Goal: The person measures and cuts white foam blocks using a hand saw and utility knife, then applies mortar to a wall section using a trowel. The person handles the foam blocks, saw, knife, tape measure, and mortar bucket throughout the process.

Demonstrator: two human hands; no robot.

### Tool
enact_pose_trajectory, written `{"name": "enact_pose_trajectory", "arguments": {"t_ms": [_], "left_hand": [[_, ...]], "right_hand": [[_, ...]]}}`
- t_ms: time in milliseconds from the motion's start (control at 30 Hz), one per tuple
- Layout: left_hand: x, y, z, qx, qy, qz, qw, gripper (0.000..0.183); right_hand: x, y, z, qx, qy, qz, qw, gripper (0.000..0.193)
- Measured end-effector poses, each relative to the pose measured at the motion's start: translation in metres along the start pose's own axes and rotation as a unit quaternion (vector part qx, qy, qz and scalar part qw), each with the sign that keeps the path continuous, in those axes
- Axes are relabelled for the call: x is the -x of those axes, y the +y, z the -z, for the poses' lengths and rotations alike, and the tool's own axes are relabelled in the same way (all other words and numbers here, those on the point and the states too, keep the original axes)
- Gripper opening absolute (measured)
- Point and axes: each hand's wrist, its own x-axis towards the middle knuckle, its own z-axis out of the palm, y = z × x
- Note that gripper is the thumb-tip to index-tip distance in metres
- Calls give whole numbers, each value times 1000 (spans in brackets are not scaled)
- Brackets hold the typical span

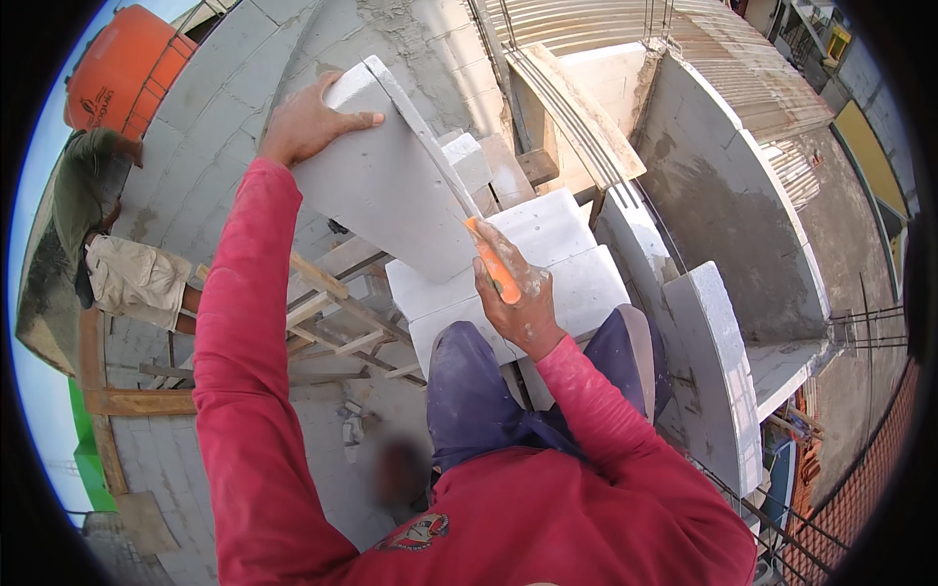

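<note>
A pale grey lightweight concrete block (381,181) stands tilted before me, its lower corner against white blocks (518,269) by my knees. My left hand (311,119) is closed over its far left corner, thumb lying on the broad face. In my right hand (516,296), the fingers wrap round the orange handle (496,262) of what looks like a hand saw, seen edge-on. That handle sits at the near end of the block's narrow edge. A thin dark line runs along this edge; how deep any blade goes cannot be made out.
Wooden scaffolding (337,317) lies below on the left, with a person in light shorts (137,278) beyond it. A blurred person is lower down. Right of me runs an upright block wall (718,361); thin steel bars (860,332) stick out beyond. An orange tank (127,68) stands far left.
</note>
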Motion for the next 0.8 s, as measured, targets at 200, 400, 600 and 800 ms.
{"name": "enact_pose_trajectory", "arguments": {"t_ms": [200, 400, 600, 800], "left_hand": [[-7, 0, -2, -5, 2, -10, 1000, 110], [-7, -4, -4, -10, 25, -16, 1000, 110], [-13, -8, -7, 35, -2, -2, 999, 107], [-17, -5, 1, 60, -22, 9, 998, 105]], "right_hand": [[-58, 7, -21, 107, -101, -35, 988, 44], [6, 14, -15, -36, 6, -26, 999, 39], [3, 33, -20, 4, -61, -99, 993, 35], [-48, -2, -20, 39, -124, -121, 984, 44]]}}
